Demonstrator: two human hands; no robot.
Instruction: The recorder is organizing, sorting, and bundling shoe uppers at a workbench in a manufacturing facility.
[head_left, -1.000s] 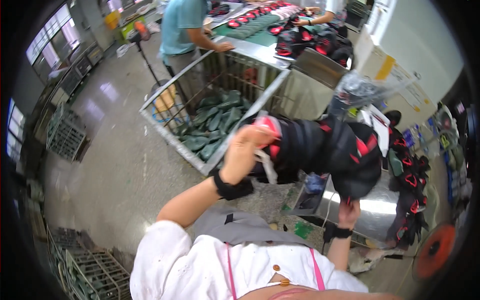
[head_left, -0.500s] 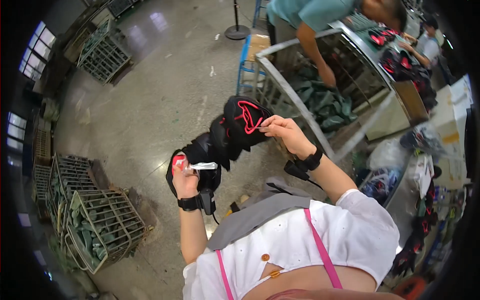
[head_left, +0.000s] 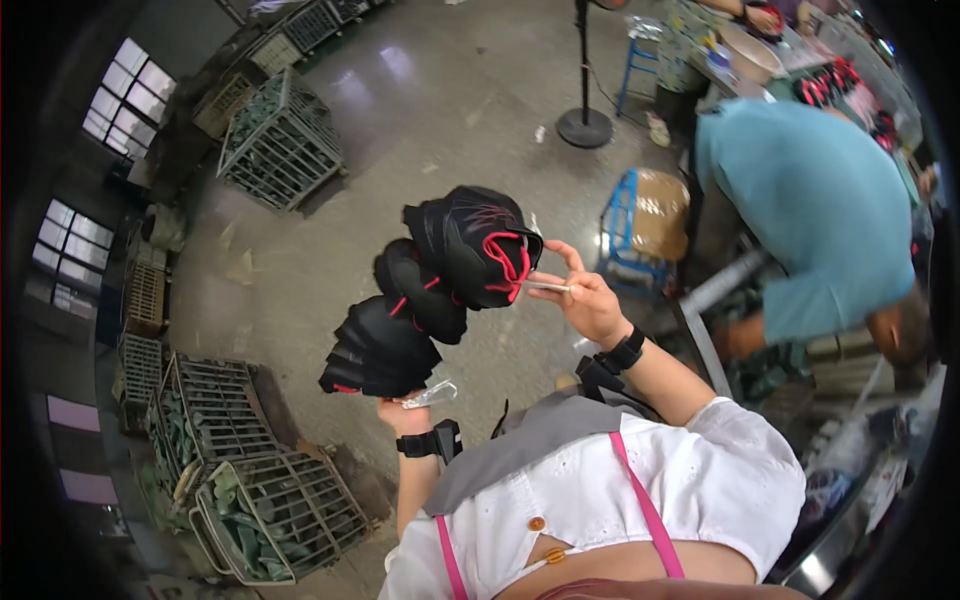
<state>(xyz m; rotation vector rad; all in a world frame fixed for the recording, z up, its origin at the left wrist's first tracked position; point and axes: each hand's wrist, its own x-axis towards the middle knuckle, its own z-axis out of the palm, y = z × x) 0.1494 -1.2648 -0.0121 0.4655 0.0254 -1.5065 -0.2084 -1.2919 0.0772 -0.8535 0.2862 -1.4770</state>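
A bunch of black shoe uppers (head_left: pixel 385 345) with red trim hangs in a curved stack in front of me. My left hand (head_left: pixel 400 413) grips its lower end from beneath, the fingers mostly hidden by the black material. A shiny, see-through strip (head_left: pixel 432 394) sticks out beside that hand. At the upper end, one upper (head_left: pixel 470 235) faces me with its red-edged opening. My right hand (head_left: pixel 592 308) is right beside this opening and pinches a thin, pale, metallic-looking tool (head_left: pixel 548 286), its tip near the red edging. Its exact kind is too small to tell.
A person in a blue-green shirt (head_left: pixel 805 190) bends over a metal-framed bin (head_left: pixel 705 340) at my right. A blue stool (head_left: pixel 622 225) and a black stand with a round base (head_left: pixel 584 128) are ahead. Wire cages (head_left: pixel 285 515) of green pieces stand at left.
My view has swung rightward and the other person bends lower over the bin. The stack has turned, hiding more of my left hand. My right hand's fingers have spread around the thin tool.
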